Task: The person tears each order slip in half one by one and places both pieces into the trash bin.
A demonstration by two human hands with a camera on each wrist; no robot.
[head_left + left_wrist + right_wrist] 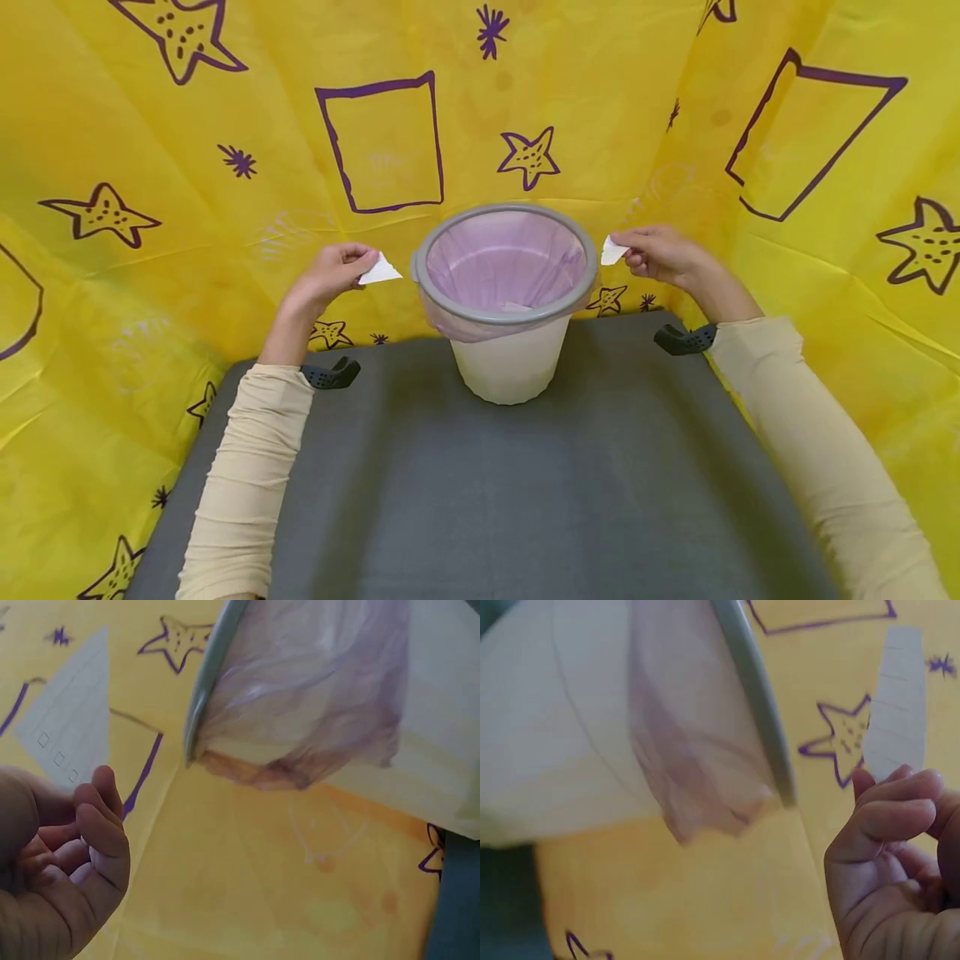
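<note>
A white trash bin with a grey rim stands upright at the far side of the table, lined with a pinkish bag. Some pale paper lies inside it. Left of the rim, my left hand pinches a torn paper piece between thumb and fingers; the left wrist view shows small printed boxes on this paper. On the opposite side, my right hand pinches another paper piece, ruled with faint lines in the right wrist view. Both hands are apart from the bin.
A dark grey table spreads beneath the bin and forearms. Yellow cloth with purple drawings of stars and frames hangs behind and at both sides. Black wrist mounts sit at the cuffs of the beige sleeves.
</note>
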